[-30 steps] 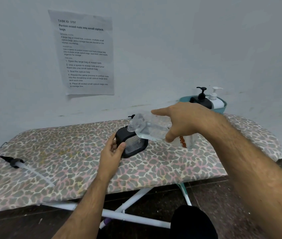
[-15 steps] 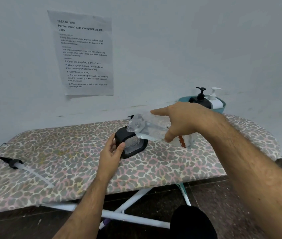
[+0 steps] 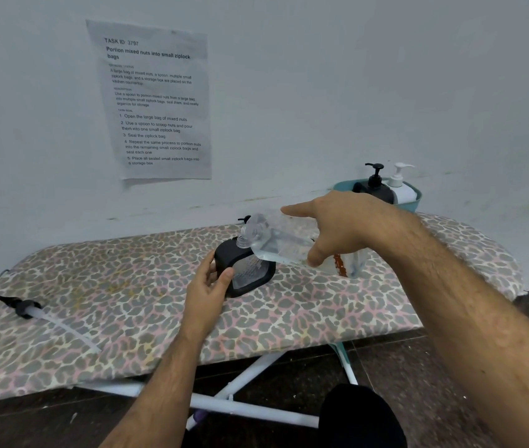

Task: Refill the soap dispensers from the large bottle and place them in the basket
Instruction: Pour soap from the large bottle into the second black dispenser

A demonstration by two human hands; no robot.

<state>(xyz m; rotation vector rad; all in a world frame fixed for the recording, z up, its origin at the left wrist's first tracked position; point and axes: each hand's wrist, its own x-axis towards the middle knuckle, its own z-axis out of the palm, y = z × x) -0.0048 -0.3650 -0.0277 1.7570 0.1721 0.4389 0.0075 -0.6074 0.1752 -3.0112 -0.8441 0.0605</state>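
Held in the right hand (image 3: 337,231), fingers curled round it: large clear bottle (image 3: 285,244), tipped on its side, mouth at the open neck of a black soap dispenser (image 3: 245,270). Steadied that dispenser with the left hand (image 3: 208,282), thumb and fingers clasping its near side, mid-board on a leopard-print ironing board (image 3: 127,312). Lay loose near the left edge: black pump head with tube (image 3: 27,308). At the far right corner, a teal basket (image 3: 416,202) holding a black dispenser (image 3: 374,185) and a white dispenser (image 3: 402,185).
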